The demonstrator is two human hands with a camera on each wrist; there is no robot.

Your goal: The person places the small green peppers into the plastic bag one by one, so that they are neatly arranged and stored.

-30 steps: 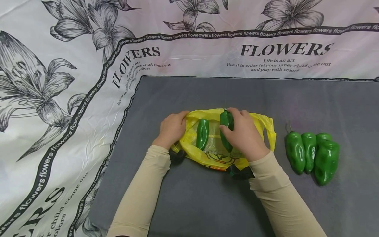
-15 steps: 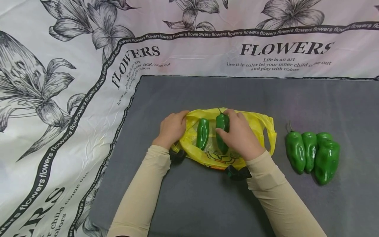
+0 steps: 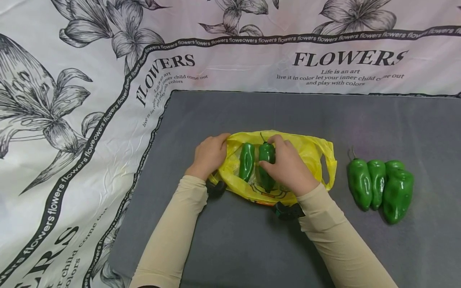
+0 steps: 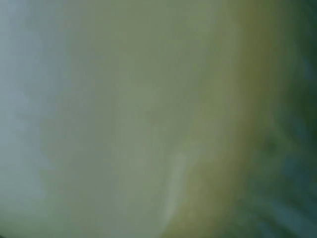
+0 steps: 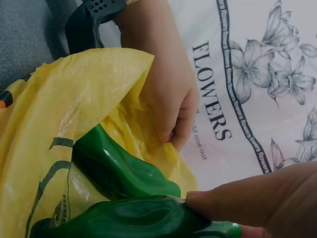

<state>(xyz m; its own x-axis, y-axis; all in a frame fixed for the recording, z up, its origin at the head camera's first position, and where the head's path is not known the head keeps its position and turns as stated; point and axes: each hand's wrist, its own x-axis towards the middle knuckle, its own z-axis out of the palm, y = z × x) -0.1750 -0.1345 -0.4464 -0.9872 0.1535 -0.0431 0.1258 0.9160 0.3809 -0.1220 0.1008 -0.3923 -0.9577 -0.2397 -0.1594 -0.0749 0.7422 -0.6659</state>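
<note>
A yellow plastic bag lies spread on the grey table with its mouth open. My left hand pinches the bag's left edge; the right wrist view shows that hand with fingers curled on the plastic. One green pepper rests inside the bag. Just right of it, my right hand holds a second green pepper by its upper part, stem pointing away. In the right wrist view the held pepper lies close alongside the other. The left wrist view is too blurred to make out.
To the right of the bag, several green peppers lie side by side on the grey table. A white cloth with printed flowers and lettering borders the table at the back and left. Dark wrist devices sit beside the bag's front edge.
My right hand has shifted left and slightly toward the body with its pepper, bringing it close to the pepper in the bag. The left hand stays on the bag's edge.
</note>
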